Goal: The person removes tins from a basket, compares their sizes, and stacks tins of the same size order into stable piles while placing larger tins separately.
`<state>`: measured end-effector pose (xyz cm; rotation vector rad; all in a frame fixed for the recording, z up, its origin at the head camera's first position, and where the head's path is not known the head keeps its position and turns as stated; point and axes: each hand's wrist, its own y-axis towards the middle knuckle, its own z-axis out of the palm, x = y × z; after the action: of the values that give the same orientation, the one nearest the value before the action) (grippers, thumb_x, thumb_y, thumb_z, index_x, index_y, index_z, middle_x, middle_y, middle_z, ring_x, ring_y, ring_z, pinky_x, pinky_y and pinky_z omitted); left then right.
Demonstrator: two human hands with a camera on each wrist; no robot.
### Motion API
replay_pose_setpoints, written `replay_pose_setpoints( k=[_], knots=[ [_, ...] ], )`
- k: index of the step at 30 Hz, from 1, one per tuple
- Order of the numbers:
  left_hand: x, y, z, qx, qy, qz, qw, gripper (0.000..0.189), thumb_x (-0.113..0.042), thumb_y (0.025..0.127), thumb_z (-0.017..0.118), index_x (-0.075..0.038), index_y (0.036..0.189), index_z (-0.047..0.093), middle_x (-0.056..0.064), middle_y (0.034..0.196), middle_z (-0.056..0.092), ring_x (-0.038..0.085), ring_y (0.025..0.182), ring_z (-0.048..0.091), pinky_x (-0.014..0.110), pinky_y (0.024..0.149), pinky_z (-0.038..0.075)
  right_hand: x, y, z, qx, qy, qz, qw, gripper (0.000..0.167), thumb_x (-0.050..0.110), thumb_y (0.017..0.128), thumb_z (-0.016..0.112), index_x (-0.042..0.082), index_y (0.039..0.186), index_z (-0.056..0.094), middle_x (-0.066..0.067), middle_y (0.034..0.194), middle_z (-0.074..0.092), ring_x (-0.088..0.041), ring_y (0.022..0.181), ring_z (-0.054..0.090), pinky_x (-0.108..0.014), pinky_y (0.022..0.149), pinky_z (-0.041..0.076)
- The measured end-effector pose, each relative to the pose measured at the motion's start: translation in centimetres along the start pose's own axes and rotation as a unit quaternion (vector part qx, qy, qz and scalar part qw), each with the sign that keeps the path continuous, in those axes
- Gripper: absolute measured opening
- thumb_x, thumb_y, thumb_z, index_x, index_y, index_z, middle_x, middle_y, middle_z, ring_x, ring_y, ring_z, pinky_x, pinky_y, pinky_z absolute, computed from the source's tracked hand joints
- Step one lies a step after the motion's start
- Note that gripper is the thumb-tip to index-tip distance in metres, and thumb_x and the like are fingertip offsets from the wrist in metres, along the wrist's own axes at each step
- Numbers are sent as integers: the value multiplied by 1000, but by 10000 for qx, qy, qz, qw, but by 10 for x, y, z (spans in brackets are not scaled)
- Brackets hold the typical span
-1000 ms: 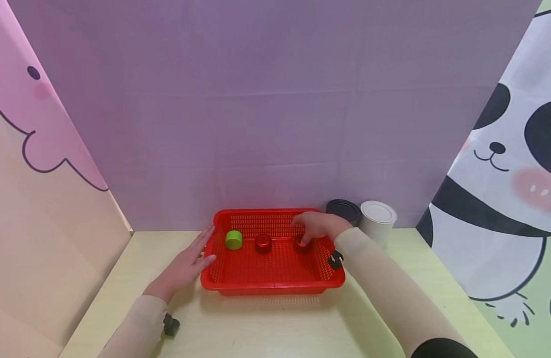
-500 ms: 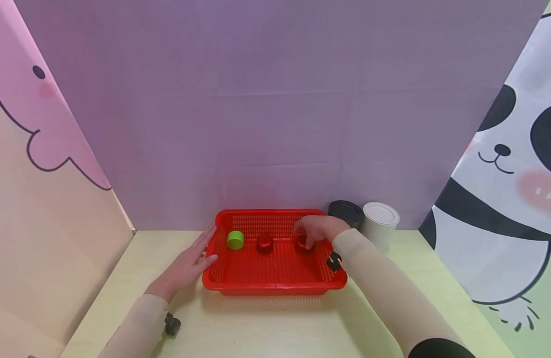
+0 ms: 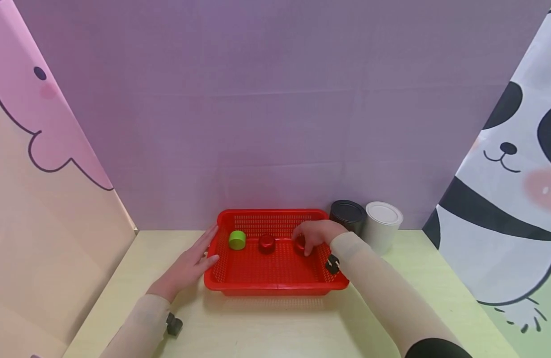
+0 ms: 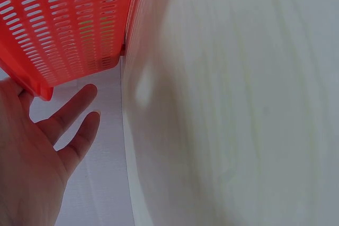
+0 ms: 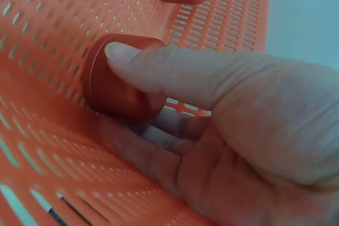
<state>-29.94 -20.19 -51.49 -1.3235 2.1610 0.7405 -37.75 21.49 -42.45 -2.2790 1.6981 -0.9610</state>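
In the head view a red slotted plastic basket (image 3: 275,287) stands at the back of the table. My right hand (image 3: 317,234) reaches over its right side and grips a small red cylinder, like a round lid or cap (image 5: 124,91). In the right wrist view the thumb lies on one side of that cylinder and the fingers on the other, partly hidden. A second red cylinder (image 3: 267,244) and a bright green cylinder (image 3: 237,240) lie inside the basket to the left. With fingers extended, my left hand (image 3: 186,268) rests against the basket's left rim (image 4: 45,91).
A black lidded can (image 3: 348,211) and a white lidded can (image 3: 384,214) stand behind my right forearm. Behind the light wooden table (image 3: 257,328) hangs a purple backdrop (image 3: 275,124). Printed panels flank both sides.
My right hand has drawn slightly lower and nearer at the right-hand red cylinder. The whole view has drifted a little. My left hand stays at the basket rim.
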Motion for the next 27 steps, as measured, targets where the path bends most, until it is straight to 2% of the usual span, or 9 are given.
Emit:
replay_pose_setpoints(
  k=[6,12,17,23,27],
  knots=[
    [0,-1,0,-16,-37,-8,10000,87,-63,108,59,-41,179,13,-10,185,12,35,160,41,63,112,54,-2,4,4,18,-21,-169,9999,60,10,89,93,21,144,73,-3,130,64,-32,126,54,-60,109,56],
    [-1,0,2,-34,-14,-5,10000,85,-51,110,62,-41,179,12,-7,186,12,36,161,39,65,113,52,-6,9,10,-22,-221,-372,9991,59,14,87,95,25,140,73,-1,133,64,-30,127,55,-59,109,57],
    [-3,0,2,-84,4,17,10000,85,-46,110,63,-38,179,14,-4,186,14,38,157,45,65,110,55,-6,10,12,-131,-212,-419,9988,61,15,86,96,24,141,72,0,135,64,-30,128,54,-60,110,55],
    [-4,0,1,-94,13,12,10000,84,-44,111,62,-36,179,14,-3,186,13,39,161,39,67,112,53,-6,10,13,-156,-121,-450,9988,65,16,85,97,22,144,71,0,137,65,-31,129,55,-63,114,52],
    [-3,0,2,-90,10,-9,10000,85,-44,111,63,-37,179,14,-5,186,13,37,160,40,65,112,53,-6,11,14,-192,-203,-454,9986,66,18,85,97,22,145,70,0,136,66,-30,128,55,-63,115,51]
  ],
)
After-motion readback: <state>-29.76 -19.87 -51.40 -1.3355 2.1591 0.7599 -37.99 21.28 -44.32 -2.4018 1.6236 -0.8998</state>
